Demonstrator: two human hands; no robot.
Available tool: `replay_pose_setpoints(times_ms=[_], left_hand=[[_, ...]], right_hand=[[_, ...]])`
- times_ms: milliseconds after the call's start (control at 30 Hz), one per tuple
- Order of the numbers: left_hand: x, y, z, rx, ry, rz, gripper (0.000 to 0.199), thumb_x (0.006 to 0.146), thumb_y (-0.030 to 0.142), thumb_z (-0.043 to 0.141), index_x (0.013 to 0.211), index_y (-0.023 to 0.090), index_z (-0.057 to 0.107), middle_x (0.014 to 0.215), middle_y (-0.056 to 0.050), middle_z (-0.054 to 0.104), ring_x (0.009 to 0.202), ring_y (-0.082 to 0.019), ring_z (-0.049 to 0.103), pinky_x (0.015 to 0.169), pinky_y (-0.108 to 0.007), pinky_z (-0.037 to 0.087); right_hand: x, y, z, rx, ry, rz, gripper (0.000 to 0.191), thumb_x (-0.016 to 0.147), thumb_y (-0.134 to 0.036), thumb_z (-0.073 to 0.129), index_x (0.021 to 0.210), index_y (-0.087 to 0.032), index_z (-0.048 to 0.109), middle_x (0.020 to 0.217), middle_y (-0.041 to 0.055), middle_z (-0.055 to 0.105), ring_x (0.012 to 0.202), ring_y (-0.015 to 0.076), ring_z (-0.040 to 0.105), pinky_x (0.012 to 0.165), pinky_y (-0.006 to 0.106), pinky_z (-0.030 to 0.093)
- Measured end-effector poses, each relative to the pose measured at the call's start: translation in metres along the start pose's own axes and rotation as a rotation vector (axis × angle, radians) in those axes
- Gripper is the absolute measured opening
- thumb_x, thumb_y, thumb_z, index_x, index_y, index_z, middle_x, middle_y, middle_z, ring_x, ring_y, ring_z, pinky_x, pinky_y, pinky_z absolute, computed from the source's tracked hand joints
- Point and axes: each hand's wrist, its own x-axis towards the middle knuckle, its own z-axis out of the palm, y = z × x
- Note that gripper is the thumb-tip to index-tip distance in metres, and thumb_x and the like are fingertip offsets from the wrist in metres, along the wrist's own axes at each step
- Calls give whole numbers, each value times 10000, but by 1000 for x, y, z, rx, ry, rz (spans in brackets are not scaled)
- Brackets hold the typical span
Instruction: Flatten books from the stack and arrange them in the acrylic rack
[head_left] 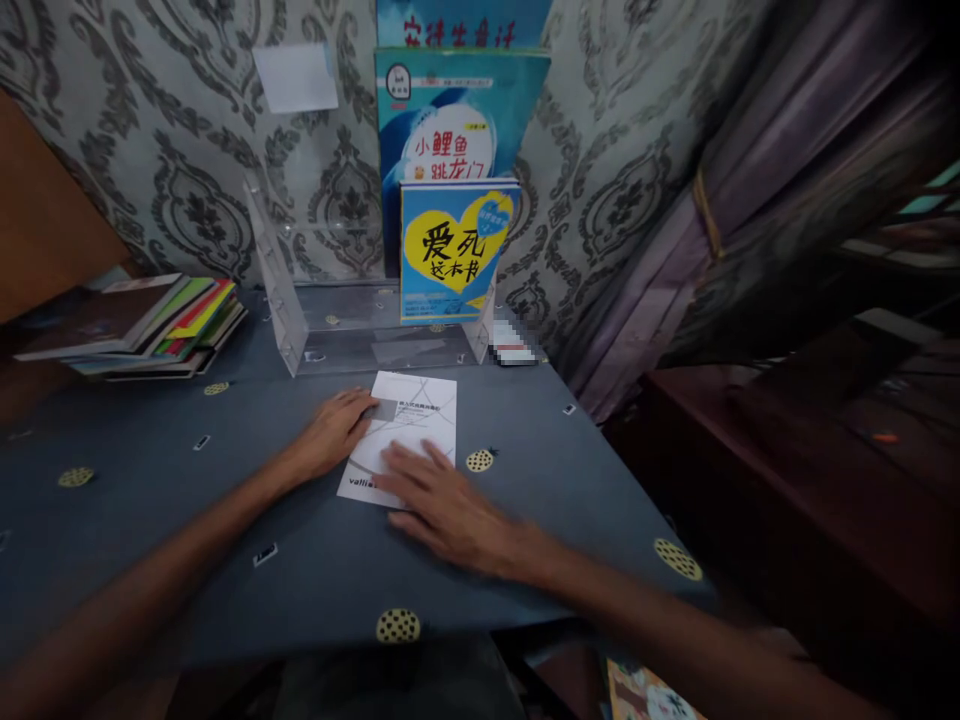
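Observation:
A white booklet (427,400) with grey curved lines and printed text lies flat on the cloth-covered table (247,510). My left hand (337,430) rests at its left edge, fingers stretched forward and touching that side. Over its lower right part my right hand (450,505) is spread, fingers apart and slightly blurred. Part of the print is hidden under the right hand. Behind the booklet stands a clear acrylic rack (345,350). On the rack a blue book with a yellow heart (450,250) leans upright, in front of a larger teal book (517,110).
At the left lies a stack of books (150,325). A small blurred item (514,340) sits right of the rack. Patterned wallpaper (615,130) backs the table, a purple curtain (675,240) hangs at the right, and a dark red surface (750,450) lies beyond the table's right edge.

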Motion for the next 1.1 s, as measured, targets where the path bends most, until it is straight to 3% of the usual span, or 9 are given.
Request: replay_pose_setpoints(times_ms=[133,233,333,533,700,833,967,1033,1100], left_hand=[[10,4,-2,-327,24,-135,378,890,317,513,1216,161,627,1244,-135,686,1186,-279,630,1064,-487,469],[22,8,-8,-705,57,-318,341,854,320,585,1156,168,625,1232,-131,677,1168,-270,637,961,-433,544],[33,12,-18,-950,64,-550,312,837,284,641,1130,179,608,1262,-144,642,1159,-272,632,757,-361,604],[43,8,-29,-1071,2,-717,402,719,279,794,1049,185,584,1058,-109,699,951,-224,706,483,-188,477],[30,17,-20,-1085,-218,-646,422,611,339,863,910,149,635,724,-15,670,572,-118,619,368,-141,318],[19,29,-15,-1131,-363,-484,436,662,432,838,945,173,630,645,30,627,505,-93,563,403,-163,400],[20,35,-24,-1105,-263,-390,441,713,463,803,1005,176,639,746,-5,662,596,-125,612,438,-189,465],[22,38,-31,-1074,-174,-350,466,720,481,792,1042,175,652,797,-20,673,653,-143,622,464,-208,504],[25,43,-39,-1044,-99,-304,469,732,496,776,1055,176,662,839,-30,681,714,-155,627,518,-231,547]], right_hand=[[-7,12,4,-103,141,330,510,995,-378,519,1452,-152,511,1601,217,363,1522,385,250,1200,651,263],[-7,15,6,-138,130,336,510,986,-381,535,1439,-148,525,1591,226,374,1518,421,234,1194,653,275],[-8,16,7,-154,120,299,479,998,-358,514,1438,-169,520,1578,204,406,1519,393,255,1201,637,282],[-11,21,9,-152,145,265,476,998,-363,504,1446,-200,504,1586,182,405,1515,345,291,1210,609,287],[-12,20,7,-123,130,281,472,988,-351,501,1423,-170,530,1583,206,399,1512,347,298,1217,592,278],[-15,32,5,-51,211,310,505,973,-340,505,1451,-178,493,1628,197,321,1526,320,270,1197,550,338],[-14,64,-2,60,505,462,641,916,-346,553,1508,-154,400,1621,215,322,1508,331,313,1176,562,362],[-11,78,-10,223,660,496,632,902,-355,553,1483,-145,419,1472,224,526,1364,333,520,1093,557,457],[-5,85,-23,424,726,458,515,920,-391,519,1380,-159,523,1178,167,715,1075,300,695,921,496,568]])
